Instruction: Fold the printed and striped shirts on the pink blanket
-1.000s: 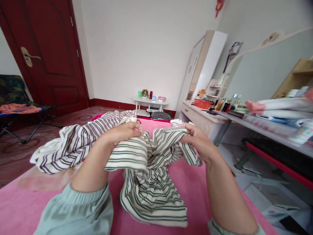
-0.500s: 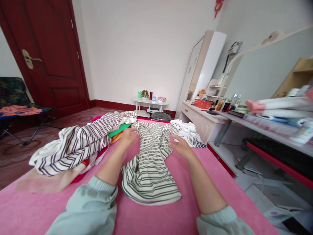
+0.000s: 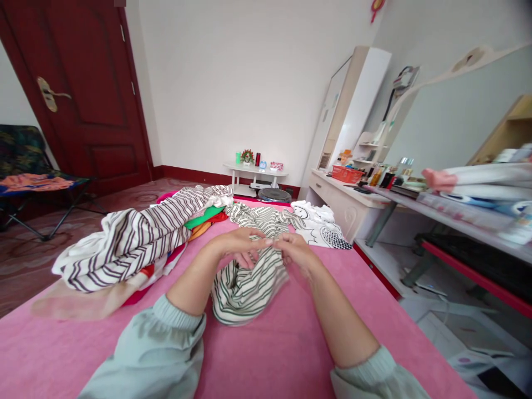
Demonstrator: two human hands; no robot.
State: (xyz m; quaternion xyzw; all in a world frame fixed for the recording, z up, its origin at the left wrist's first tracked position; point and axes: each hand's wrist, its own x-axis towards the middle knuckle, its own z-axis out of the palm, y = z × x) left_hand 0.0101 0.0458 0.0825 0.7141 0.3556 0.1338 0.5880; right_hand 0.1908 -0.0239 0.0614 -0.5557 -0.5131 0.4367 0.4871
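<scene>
A white shirt with dark green stripes lies bunched on the pink bed cover in front of me. My right hand is closed at the shirt's right side, with a fold of the cloth in its fingers. Over the shirt's middle is my left hand, its fingers apart and one stretched towards the right hand. The two hands nearly meet and hide part of the shirt. Its upper end, with the sleeves, spreads out beyond them.
Left of the shirt lies a heap of clothes with a brown-striped garment on top. A white printed garment lies at the far right of the bed. A dressing table and a cluttered desk stand along the right.
Both hands have come together over the shirt from its two sides. The shirt's lower right part has been drawn inwards, so it is narrower and more crumpled.
</scene>
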